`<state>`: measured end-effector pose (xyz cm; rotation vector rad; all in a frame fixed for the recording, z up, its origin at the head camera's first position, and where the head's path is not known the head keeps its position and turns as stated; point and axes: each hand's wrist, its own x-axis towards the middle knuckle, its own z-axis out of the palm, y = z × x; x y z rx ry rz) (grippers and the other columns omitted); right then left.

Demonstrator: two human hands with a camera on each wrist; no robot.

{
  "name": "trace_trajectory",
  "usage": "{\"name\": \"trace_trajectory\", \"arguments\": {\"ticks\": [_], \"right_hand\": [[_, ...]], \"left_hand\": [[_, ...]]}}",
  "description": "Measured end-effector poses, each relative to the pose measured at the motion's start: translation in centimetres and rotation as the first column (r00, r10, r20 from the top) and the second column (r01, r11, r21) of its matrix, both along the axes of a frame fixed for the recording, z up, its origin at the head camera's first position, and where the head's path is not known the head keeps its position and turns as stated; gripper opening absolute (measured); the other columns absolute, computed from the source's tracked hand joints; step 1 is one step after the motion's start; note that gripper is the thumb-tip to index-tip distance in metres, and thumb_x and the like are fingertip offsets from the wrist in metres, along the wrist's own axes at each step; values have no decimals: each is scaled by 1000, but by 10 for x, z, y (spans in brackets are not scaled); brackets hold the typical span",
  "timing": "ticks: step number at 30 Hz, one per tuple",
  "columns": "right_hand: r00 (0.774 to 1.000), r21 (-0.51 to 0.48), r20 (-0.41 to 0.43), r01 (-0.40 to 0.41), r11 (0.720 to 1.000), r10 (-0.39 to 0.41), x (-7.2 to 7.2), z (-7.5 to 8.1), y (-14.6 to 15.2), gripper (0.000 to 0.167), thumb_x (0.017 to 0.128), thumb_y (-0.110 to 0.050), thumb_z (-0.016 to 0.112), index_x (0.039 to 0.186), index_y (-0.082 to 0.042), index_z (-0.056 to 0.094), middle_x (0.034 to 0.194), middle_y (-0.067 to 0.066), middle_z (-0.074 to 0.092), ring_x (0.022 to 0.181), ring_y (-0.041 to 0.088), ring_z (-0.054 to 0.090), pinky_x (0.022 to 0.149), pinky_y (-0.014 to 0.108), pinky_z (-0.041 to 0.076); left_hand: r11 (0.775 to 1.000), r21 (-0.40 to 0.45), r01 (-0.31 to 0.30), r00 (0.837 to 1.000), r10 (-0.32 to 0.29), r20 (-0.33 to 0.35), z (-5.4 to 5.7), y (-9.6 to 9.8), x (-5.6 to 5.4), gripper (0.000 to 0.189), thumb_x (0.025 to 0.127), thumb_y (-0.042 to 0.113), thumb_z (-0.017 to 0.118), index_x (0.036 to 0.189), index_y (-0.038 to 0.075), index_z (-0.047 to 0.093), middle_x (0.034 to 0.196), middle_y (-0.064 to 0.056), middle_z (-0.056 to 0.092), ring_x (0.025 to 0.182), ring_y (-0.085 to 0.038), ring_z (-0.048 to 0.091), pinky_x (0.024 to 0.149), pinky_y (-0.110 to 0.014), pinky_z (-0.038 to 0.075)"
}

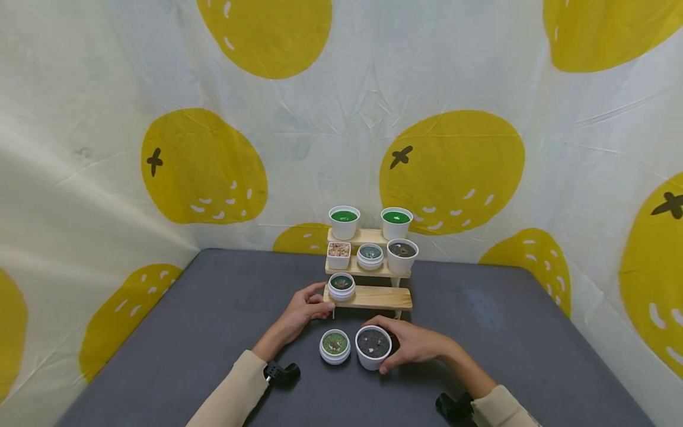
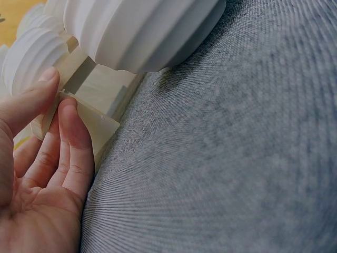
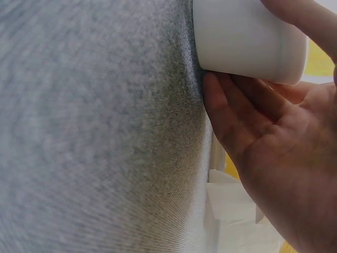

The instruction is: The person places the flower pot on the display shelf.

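My left hand (image 1: 303, 309) pinches the left end of the lowest step of a three-tier wooden stand (image 1: 381, 298); in the left wrist view, thumb and fingers close on the board's corner. On that step, beside the fingers, sits a ribbed white pot with dark green filling (image 1: 341, 286). My right hand (image 1: 413, 343) grips a smooth white cup with dark grey filling (image 1: 373, 345) from its right side. In the right wrist view the cup's wall (image 3: 245, 39) lies between thumb and fingers, its base right at the tabletop. Left of it stands a ribbed white pot with light green filling (image 1: 335, 346).
The middle step holds a square pot of pinkish bits (image 1: 338, 254), a ribbed pot with grey-blue filling (image 1: 370, 255) and a dark-filled cup (image 1: 402, 255). Two green-filled cups (image 1: 344, 222) stand on top. Behind the dark tabletop (image 1: 496, 344) hangs a fruit-print curtain (image 1: 320, 154).
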<state>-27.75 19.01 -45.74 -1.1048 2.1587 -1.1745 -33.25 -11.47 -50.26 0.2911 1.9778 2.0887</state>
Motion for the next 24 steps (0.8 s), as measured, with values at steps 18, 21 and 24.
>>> {"name": "trace_trajectory", "arguments": {"ticks": [18, 21, 24], "right_hand": [[999, -24, -32, -24, 999, 23, -2, -2, 0, 69, 80, -18, 89, 140, -12, 54, 133, 8, 64, 117, 8, 58, 105, 21, 41], [999, -26, -36, -19, 999, 18, -1, -2, 0, 69, 80, -19, 90, 140, -12, 55, 132, 7, 65, 117, 7, 58, 104, 21, 41], [999, -28, -31, -16, 999, 15, -1, -2, -1, 69, 80, -19, 90, 140, -12, 55, 132, 8, 65, 118, 8, 57, 105, 22, 41]], "left_hand": [[1000, -10, -6, 1000, 6, 6, -1, -1, -1, 75, 90, 9, 80, 155, 6, 43, 89, -1, 71, 79, -12, 67, 72, -26, 59], [1000, -10, -5, 1000, 6, 5, -1, -1, -1, 75, 90, 10, 80, 155, 5, 43, 90, -1, 71, 79, -12, 67, 72, -26, 59], [1000, -12, -6, 1000, 6, 4, 0, -1, -1, 75, 89, 10, 80, 154, 5, 43, 89, -1, 71, 79, -12, 67, 72, -26, 59]]}}
